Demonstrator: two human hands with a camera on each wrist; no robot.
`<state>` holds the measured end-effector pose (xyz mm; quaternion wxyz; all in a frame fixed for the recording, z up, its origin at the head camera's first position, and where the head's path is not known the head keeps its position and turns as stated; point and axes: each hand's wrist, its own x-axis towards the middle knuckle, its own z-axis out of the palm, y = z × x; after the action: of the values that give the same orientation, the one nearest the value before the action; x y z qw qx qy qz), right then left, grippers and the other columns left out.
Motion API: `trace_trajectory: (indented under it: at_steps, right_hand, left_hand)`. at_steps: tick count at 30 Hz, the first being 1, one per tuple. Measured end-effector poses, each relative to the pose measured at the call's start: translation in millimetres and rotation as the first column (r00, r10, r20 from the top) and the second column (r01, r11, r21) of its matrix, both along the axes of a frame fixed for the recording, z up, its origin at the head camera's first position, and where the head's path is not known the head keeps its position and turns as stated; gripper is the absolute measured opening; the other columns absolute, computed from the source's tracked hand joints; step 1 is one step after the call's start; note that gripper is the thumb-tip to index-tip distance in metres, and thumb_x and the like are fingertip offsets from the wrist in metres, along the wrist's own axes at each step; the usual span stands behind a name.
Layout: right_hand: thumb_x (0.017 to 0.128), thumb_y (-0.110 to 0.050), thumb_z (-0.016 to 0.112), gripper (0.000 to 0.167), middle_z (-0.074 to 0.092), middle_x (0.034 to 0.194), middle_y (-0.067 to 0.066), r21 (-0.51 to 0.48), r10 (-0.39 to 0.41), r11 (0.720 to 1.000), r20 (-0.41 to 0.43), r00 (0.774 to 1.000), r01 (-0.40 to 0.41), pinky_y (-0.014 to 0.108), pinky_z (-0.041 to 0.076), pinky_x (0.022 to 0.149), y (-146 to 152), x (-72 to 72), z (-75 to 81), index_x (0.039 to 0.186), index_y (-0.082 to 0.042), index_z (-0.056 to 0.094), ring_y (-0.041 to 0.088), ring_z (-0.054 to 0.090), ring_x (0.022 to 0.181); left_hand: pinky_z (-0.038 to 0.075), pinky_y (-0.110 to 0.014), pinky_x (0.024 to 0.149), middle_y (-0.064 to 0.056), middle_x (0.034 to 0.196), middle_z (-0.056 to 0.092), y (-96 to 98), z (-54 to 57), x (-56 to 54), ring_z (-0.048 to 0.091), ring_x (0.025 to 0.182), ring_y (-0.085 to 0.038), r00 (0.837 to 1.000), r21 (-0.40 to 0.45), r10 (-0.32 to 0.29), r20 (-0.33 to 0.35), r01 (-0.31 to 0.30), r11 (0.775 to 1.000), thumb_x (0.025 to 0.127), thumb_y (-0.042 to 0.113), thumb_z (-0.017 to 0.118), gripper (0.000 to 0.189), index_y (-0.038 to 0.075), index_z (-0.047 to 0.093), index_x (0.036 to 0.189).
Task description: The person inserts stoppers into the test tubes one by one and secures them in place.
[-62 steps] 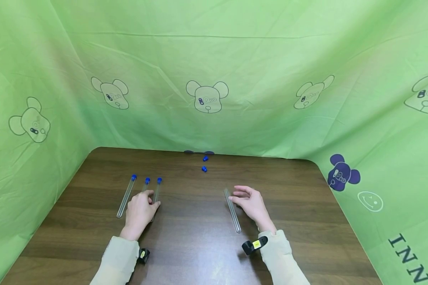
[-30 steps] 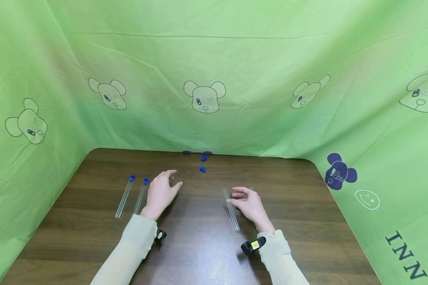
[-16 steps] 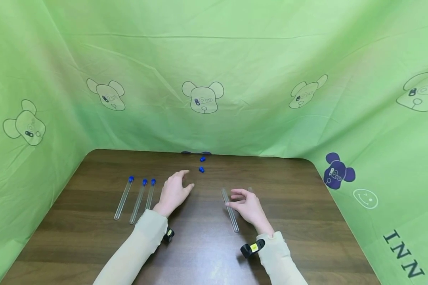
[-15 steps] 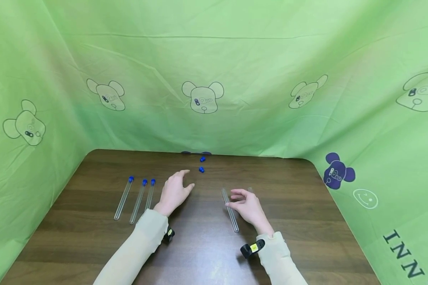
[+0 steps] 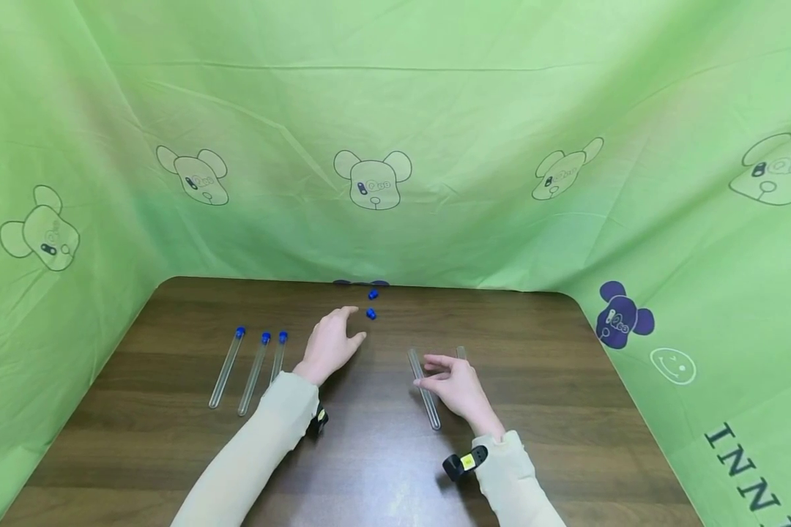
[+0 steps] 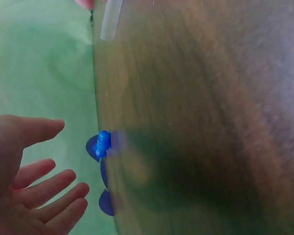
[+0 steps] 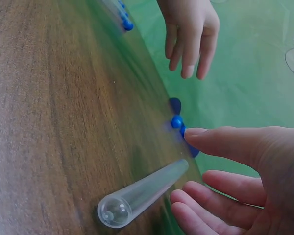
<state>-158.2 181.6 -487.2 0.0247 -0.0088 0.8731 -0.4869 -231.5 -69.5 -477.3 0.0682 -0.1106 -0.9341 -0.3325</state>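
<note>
My left hand [image 5: 332,342] hovers over the middle of the table with thumb and fingers apart, holding nothing. Just beyond its fingertips lie two small blue caps, one nearer [image 5: 371,314] and one farther back [image 5: 373,294]. An uncapped clear test tube [image 5: 430,410] lies slanted on the table. My right hand [image 5: 458,386] is above its upper half, the thumb overlapping the tube in the head view. The right wrist view shows that hand's fingers [image 7: 220,196] spread beside the tube, not around it. A second uncapped tube [image 5: 461,353] is mostly hidden behind the right hand.
Three test tubes with blue caps lie at the left: an outer one [image 5: 227,372], a middle one [image 5: 253,377] and an inner one [image 5: 278,359] partly covered by the left sleeve. Green cloth [image 5: 474,241] hangs around the brown wooden table [image 5: 382,468].
The left hand has left the capped tubes and moved right and away toward the blue caps, uncovering the tubes. The right hand has stayed nearly still beside the uncapped tube.
</note>
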Motion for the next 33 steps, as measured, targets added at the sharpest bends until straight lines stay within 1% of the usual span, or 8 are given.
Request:
trace_trajectory:
  at_steps: [4,9,14,18,21,28,33]
  right_hand:
    - [0.08,-0.008,0.086,0.05,0.073,0.112,0.017,-0.008,0.0,1.0,0.006,1.0,0.0,0.04,0.057,0.082,-1,1.5,-0.2,0.125,0.004,0.069,0.023,0.074,0.087]
    - [0.079,-0.009,0.087,0.052,0.073,0.113,0.017,-0.004,0.002,1.0,0.011,1.0,-0.002,0.041,0.057,0.082,-3,2.0,-1.5,0.126,0.004,0.068,0.023,0.074,0.087]
    - [0.078,-0.011,0.088,0.053,0.073,0.113,0.016,0.014,-0.005,1.0,-0.003,1.0,0.005,0.041,0.057,0.083,-4,1.8,-2.6,0.125,0.003,0.069,0.022,0.074,0.087]
    - [0.078,-0.011,0.088,0.052,0.073,0.112,0.015,0.026,-0.008,1.0,-0.011,1.0,0.009,0.041,0.057,0.083,-5,2.5,-1.8,0.125,0.003,0.07,0.022,0.074,0.087]
    - [0.078,-0.011,0.088,0.052,0.073,0.113,0.015,0.038,-0.007,0.999,-0.012,1.0,0.007,0.041,0.057,0.082,-5,3.3,-1.6,0.125,0.002,0.07,0.022,0.074,0.087]
    - [0.078,-0.011,0.088,0.055,0.073,0.112,0.015,0.044,-0.012,0.999,-0.008,1.0,0.012,0.038,0.057,0.078,-6,4.1,-2.1,0.127,0.002,0.068,0.022,0.073,0.086]
    - [0.077,-0.011,0.089,0.054,0.073,0.109,0.013,0.056,-0.014,0.998,-0.009,1.0,0.015,0.038,0.057,0.077,-6,4.0,-1.3,0.126,0.001,0.069,0.022,0.072,0.084]
  left_hand:
    - [0.05,-0.05,0.096,-0.017,0.135,0.062,0.7,1.9,-7.5,0.06,0.121,-0.037,1.0,-0.032,-0.021,0.016,0.021,0.999,0.092,0.022,0.077,0.054,0.004,0.059,0.14]
    - [0.049,-0.048,0.099,-0.016,0.138,0.06,1.7,4.7,-17.1,0.058,0.125,-0.035,0.998,-0.086,-0.06,0.031,0.062,0.994,0.093,0.022,0.077,0.056,0.005,0.057,0.143]
    - [0.046,-0.049,0.103,-0.017,0.143,0.057,3.5,7.7,-25.1,0.055,0.128,-0.036,0.991,-0.137,-0.123,0.046,0.128,0.982,0.093,0.021,0.077,0.061,0.003,0.054,0.146]
    - [0.045,-0.049,0.104,-0.016,0.145,0.055,4.9,8.1,-30.1,0.053,0.131,-0.035,0.986,-0.168,-0.151,0.076,0.162,0.972,0.093,0.021,0.077,0.063,0.004,0.052,0.148]
    - [0.045,-0.048,0.104,-0.015,0.146,0.054,6.1,6.9,-33.4,0.052,0.132,-0.035,0.983,-0.185,-0.163,0.088,0.176,0.967,0.093,0.02,0.077,0.063,0.005,0.052,0.148]
    - [0.047,-0.047,0.102,-0.015,0.144,0.056,11.6,2.1,-40.5,0.054,0.13,-0.034,0.979,-0.233,-0.194,0.061,0.203,0.951,0.094,0.014,0.075,0.056,0.004,0.055,0.145]
    - [0.048,-0.046,0.101,-0.013,0.143,0.057,16.0,-2.1,-43.8,0.055,0.129,-0.033,0.979,-0.27,-0.187,0.076,0.201,0.942,0.096,0.01,0.071,0.051,0.004,0.056,0.145]
